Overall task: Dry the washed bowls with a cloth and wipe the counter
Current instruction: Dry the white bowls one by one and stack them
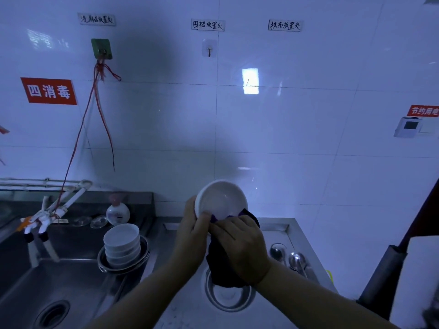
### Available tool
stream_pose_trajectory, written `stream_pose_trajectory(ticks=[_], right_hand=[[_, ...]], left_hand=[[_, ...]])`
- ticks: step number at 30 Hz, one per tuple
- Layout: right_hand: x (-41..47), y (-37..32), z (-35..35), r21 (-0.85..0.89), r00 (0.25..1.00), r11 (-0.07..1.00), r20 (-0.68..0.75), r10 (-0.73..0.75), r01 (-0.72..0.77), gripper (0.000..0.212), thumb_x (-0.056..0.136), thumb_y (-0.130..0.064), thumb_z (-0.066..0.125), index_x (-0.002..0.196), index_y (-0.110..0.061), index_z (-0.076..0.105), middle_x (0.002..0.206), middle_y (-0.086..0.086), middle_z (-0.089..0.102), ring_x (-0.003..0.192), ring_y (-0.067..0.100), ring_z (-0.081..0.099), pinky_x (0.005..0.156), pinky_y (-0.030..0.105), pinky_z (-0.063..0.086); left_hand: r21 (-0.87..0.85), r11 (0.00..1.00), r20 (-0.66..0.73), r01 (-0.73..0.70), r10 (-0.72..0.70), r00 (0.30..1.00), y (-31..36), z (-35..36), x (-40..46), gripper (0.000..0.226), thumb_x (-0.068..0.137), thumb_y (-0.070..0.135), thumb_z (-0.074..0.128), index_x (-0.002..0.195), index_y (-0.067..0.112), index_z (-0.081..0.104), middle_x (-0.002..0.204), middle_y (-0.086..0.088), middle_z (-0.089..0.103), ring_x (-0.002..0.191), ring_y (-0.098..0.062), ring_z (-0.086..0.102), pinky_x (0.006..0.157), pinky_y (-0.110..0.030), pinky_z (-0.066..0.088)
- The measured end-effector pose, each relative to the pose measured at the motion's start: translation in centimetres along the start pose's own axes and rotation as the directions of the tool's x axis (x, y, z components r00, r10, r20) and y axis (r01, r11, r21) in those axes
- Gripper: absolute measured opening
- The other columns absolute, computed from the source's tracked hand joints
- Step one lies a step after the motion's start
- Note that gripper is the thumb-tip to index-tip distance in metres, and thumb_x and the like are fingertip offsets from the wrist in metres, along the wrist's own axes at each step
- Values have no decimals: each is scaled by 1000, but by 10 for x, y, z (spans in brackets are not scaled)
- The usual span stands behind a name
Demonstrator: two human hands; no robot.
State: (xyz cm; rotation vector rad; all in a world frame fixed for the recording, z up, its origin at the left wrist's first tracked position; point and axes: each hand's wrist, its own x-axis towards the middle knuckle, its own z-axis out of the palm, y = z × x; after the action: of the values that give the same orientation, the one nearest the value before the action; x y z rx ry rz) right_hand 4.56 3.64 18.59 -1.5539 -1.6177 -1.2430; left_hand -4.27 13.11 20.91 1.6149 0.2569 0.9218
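Forearms reach in from the lower edge, and both hands meet at a white bowl (221, 201) raised above the steel table (280, 227). Left hand (193, 230) curls round the bowl's near-left rim, thumb over the edge, tilting the open side toward the camera — apparently so the inside can be seen and reached. Right hand (240, 248) pinches a dark cloth (222, 267) against the near rim, fingers closed on the fabric; the cloth's loose end hangs down over a metal basin (229, 299) standing on the table below. Judged from this grip, the step in hand is drying the rim and inside of this bowl.

Stack of white bowls (121, 243) sits in a metal dish (123, 269) on the ridge beside the sink (47, 281), left of the hands — probably the washed ones waiting their turn. Two spoons (288, 256) lie on the table at right. Wiping the table appears not yet begun.
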Motion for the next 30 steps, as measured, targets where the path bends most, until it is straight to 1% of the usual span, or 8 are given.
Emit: stream_pose_trajectory(ticks=[6, 11, 13, 16, 18, 21, 26, 30], right_hand=[[-13, 31, -4, 45, 946, 951, 100, -309, 306, 12, 88, -19, 68, 96, -12, 73, 91, 3, 72, 76, 18, 65, 66, 34, 51], [-12, 49, -10, 65, 826, 849, 200, -526, 525, 8, 89, -12, 65, 95, -12, 71, 90, 3, 69, 77, 20, 62, 73, 33, 50], [-10, 43, -11, 51, 863, 883, 192, -467, 467, 8, 90, -12, 63, 93, -11, 70, 85, 4, 68, 72, 22, 60, 69, 33, 48], [-1, 28, -11, -54, 963, 967, 127, -240, 248, 11, 91, -17, 62, 93, -11, 72, 83, 4, 69, 69, 20, 61, 64, 34, 48], [6, 14, -9, -96, 997, 993, 48, -59, 64, 11, 91, -18, 65, 92, -11, 72, 81, 4, 70, 69, 19, 62, 63, 35, 50], [10, -5, -5, -75, 998, 995, 19, 66, -65, 12, 89, -22, 68, 88, -11, 73, 80, 4, 71, 70, 17, 64, 65, 34, 52], [-1, 2, -8, 26, 982, 997, 175, -76, 73, 21, 93, -22, 62, 111, -13, 69, 102, 2, 72, 87, 15, 66, 80, 31, 53], [-7, 25, -19, 63, 873, 959, 402, -278, 276, 25, 90, -14, 62, 114, -14, 64, 114, 2, 67, 106, 18, 60, 94, 33, 48]], left_hand=[[123, 990, 176, 65, -87, 981, 11, -18, 16, 31, 74, 27, 44, 101, 22, 59, 93, -7, 61, 78, -15, 57, 59, -19, 48], [340, 927, 444, 155, -304, 843, 30, -35, 38, 41, 69, 29, 49, 100, 6, 63, 97, -29, 59, 79, -28, 54, 66, -35, 39], [279, 946, 409, 166, -273, 871, 32, -37, 40, 39, 72, 32, 51, 97, 6, 65, 95, -28, 61, 79, -28, 56, 69, -36, 40], [129, 985, 203, 117, -142, 969, 23, -24, 25, 23, 79, 26, 60, 103, 24, 61, 97, -6, 64, 88, -20, 60, 68, -27, 49], [113, 993, 99, 17, -29, 995, 13, -9, 8, 30, 86, 17, 61, 110, 32, 51, 103, 7, 59, 89, -5, 59, 66, -17, 50], [56, 996, 18, -73, 72, 997, 4, 0, -3, 42, 86, 25, 51, 127, 30, 42, 111, 16, 55, 96, 1, 56, 73, -14, 51], [138, 985, 124, -105, 89, 988, 7, -23, 10, 40, 82, 34, 43, 122, 39, 45, 110, 15, 55, 93, 0, 55, 77, -29, 51], [233, 970, 263, -74, 10, 965, 15, -41, 20, 36, 78, 30, 45, 112, 38, 54, 105, 4, 62, 94, -17, 59, 80, -47, 51]])
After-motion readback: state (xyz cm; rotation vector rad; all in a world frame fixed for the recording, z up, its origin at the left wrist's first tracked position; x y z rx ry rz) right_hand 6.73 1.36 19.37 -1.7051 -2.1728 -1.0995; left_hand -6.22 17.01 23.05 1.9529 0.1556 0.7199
